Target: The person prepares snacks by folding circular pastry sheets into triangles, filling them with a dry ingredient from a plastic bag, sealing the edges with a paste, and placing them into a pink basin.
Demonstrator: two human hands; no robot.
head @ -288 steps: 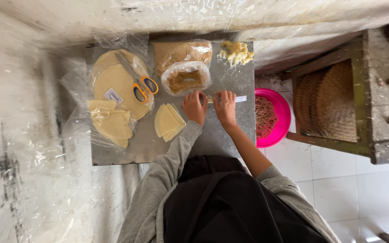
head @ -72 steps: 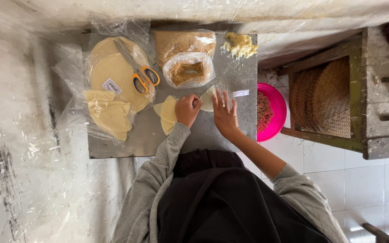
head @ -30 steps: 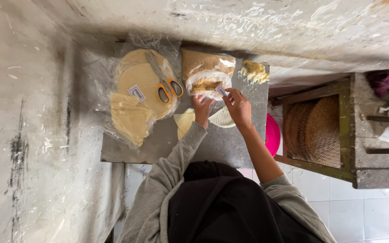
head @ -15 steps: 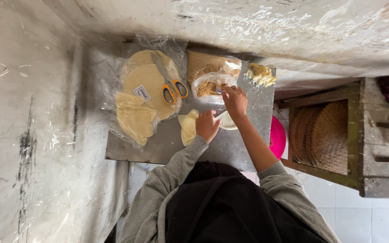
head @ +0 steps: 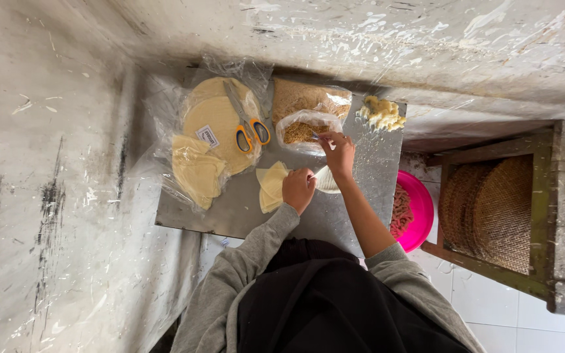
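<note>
Filling step, by the look of it: near the table's (head: pixel 243 219) front edge, left hand (head: pixel 297 188) curled pinching a folded pastry sheet (head: pixel 327 180), right hand (head: pixel 339 151) pinched beside the filling bag (head: pixel 303 131) behind.

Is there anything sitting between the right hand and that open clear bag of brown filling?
Nothing visible does. The right hand is at the rim of the open clear plastic bag of brown filling, with no object between them.
</note>
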